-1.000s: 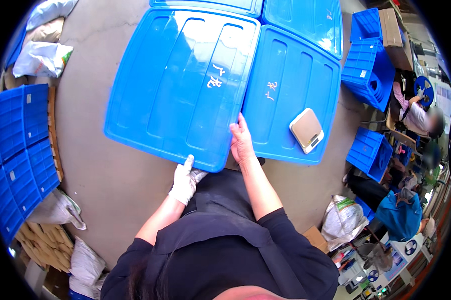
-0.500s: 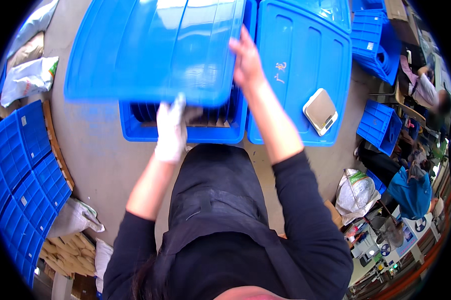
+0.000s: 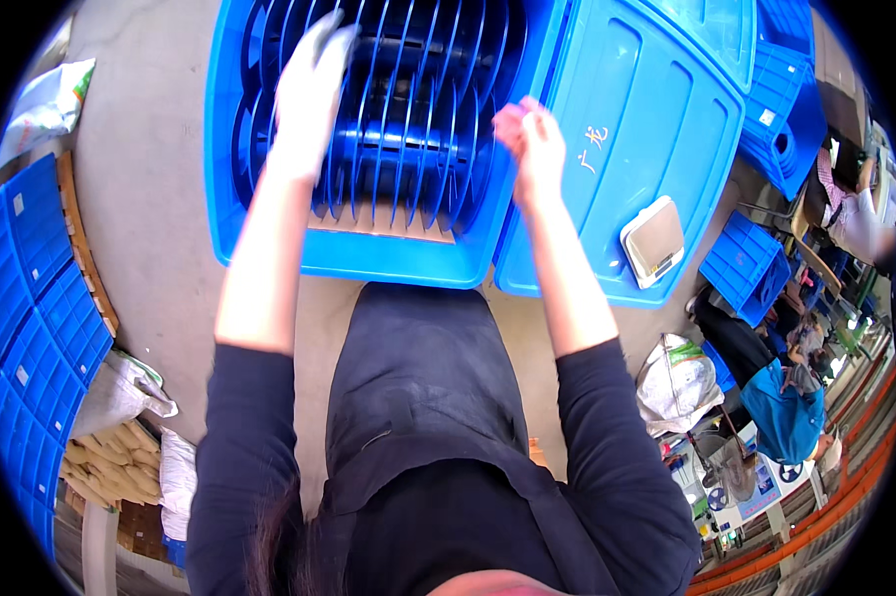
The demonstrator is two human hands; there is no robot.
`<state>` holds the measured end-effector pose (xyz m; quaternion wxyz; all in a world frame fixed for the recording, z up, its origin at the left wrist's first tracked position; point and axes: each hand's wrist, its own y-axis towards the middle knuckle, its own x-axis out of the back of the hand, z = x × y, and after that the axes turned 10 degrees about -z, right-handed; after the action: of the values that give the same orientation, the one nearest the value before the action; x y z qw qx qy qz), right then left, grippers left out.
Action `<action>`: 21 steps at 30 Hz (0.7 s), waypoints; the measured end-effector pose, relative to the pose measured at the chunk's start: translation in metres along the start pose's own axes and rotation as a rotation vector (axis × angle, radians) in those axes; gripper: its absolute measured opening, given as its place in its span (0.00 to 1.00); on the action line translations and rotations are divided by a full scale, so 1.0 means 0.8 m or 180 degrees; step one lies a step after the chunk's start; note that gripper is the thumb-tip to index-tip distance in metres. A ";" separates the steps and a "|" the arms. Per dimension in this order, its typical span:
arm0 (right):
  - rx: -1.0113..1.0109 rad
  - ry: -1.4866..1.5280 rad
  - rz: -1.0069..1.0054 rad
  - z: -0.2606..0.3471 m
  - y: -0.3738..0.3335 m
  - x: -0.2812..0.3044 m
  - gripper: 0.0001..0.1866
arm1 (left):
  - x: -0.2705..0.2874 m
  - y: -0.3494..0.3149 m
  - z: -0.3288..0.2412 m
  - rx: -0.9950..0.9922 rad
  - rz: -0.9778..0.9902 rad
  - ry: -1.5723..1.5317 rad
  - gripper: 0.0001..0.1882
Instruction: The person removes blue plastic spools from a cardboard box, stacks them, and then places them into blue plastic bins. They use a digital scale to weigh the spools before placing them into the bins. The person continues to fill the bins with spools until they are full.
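Observation:
Right in front of me stands a blue plastic bin (image 3: 388,260), uncovered. Blue plastic reels (image 3: 388,129) fill it, standing on edge in a row, with brown cardboard (image 3: 383,221) showing beneath their near side. My left hand (image 3: 314,89), in a white glove, is over the left part of the reels with its fingers stretched out and nothing seen in them. Bare and slightly blurred, my right hand (image 3: 535,144) hovers by the bin's right rim. Its fingers are curled in, and I cannot make out whether anything is inside them.
A closed blue bin lid (image 3: 626,129) adjoins on the right, bearing a small white scale (image 3: 653,241). Stacked blue crates (image 3: 41,328) line the left, with filled sacks (image 3: 115,462) nearby. More blue crates (image 3: 746,268) and a person in teal (image 3: 780,412) are at right.
The blue lid that both hands held over the bin has gone out of view, uncovering the reels. My left hand has moved forward over them; my right hand has come nearer and curled.

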<state>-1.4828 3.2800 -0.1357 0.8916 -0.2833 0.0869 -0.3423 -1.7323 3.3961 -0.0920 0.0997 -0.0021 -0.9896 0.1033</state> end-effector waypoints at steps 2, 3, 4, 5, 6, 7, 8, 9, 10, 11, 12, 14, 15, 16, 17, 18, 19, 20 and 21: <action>-0.0022 -0.0330 0.0039 -0.031 -0.017 -0.011 0.22 | 0.025 -0.091 0.018 0.0294 -0.1176 0.1357 0.22; 0.0196 -0.0553 -0.0073 -0.041 -0.014 -0.019 0.23 | 0.040 -0.132 0.057 0.0524 -0.1269 0.1494 0.21; 0.0510 -0.0980 -0.0211 -0.043 0.005 -0.028 0.25 | 0.047 -0.174 0.090 0.0028 -0.1075 0.2380 0.24; 0.0761 -0.1144 -0.0354 -0.036 0.021 -0.043 0.27 | 0.052 -0.204 0.113 -0.0485 -0.0885 0.3257 0.27; 0.0743 -0.1482 -0.0433 -0.033 0.044 -0.054 0.28 | 0.044 -0.221 0.117 -0.0058 -0.0987 0.3631 0.32; 0.0744 -0.1832 -0.0523 -0.032 0.070 -0.062 0.28 | 0.029 -0.230 0.121 0.0374 -0.1091 0.3968 0.37; 0.0615 -0.2123 -0.0579 -0.033 0.092 -0.072 0.29 | 0.021 -0.233 0.135 0.0876 -0.1299 0.4122 0.43; 0.0487 -0.2428 -0.0615 -0.031 0.099 -0.087 0.29 | 0.015 -0.230 0.147 0.0983 -0.1555 0.3994 0.43; 0.0126 -0.2262 -0.0665 -0.029 0.105 -0.100 0.29 | 0.009 -0.224 0.159 0.1089 -0.1809 0.3857 0.44; 0.0111 -0.2239 -0.0534 -0.036 0.117 -0.101 0.29 | 0.004 -0.223 0.167 0.1210 -0.2061 0.3730 0.44; 0.0082 -0.2197 -0.0405 -0.043 0.133 -0.097 0.29 | -0.002 -0.221 0.160 0.1046 -0.1910 0.3677 0.42; 0.0139 -0.1908 -0.0314 -0.058 0.150 -0.088 0.25 | -0.003 -0.239 0.154 0.0803 -0.1207 0.4111 0.37; 0.0139 -0.2282 -0.0318 -0.060 0.152 -0.086 0.19 | 0.002 -0.257 0.140 0.0647 -0.0825 0.4239 0.36; 0.0523 -0.2746 -0.0440 -0.061 0.154 -0.085 0.16 | 0.003 -0.270 0.137 0.0521 -0.0614 0.4300 0.36; 0.0654 -0.2981 -0.0438 -0.070 0.171 -0.073 0.14 | 0.005 -0.278 0.136 0.0597 -0.0749 0.4135 0.36; 0.0766 -0.3142 -0.0543 -0.070 0.166 -0.081 0.13 | 0.006 -0.280 0.149 0.0958 -0.1327 0.4021 0.36; 0.0880 -0.3299 -0.0659 -0.072 0.159 -0.088 0.12 | 0.008 -0.280 0.163 0.1300 -0.1900 0.3876 0.35; 0.0964 -0.3464 -0.0714 -0.070 0.155 -0.089 0.12 | 0.003 -0.278 0.160 0.1428 -0.1759 0.4020 0.35; 0.1048 -0.3627 -0.0779 -0.069 0.151 -0.090 0.13 | 0.001 -0.276 0.154 0.1550 -0.1608 0.4158 0.34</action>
<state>-1.4885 3.3760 -0.2522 0.7841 -0.2882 -0.4916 -0.2458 -1.7537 3.1545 -0.1650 0.6865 0.1868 -0.6482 0.2715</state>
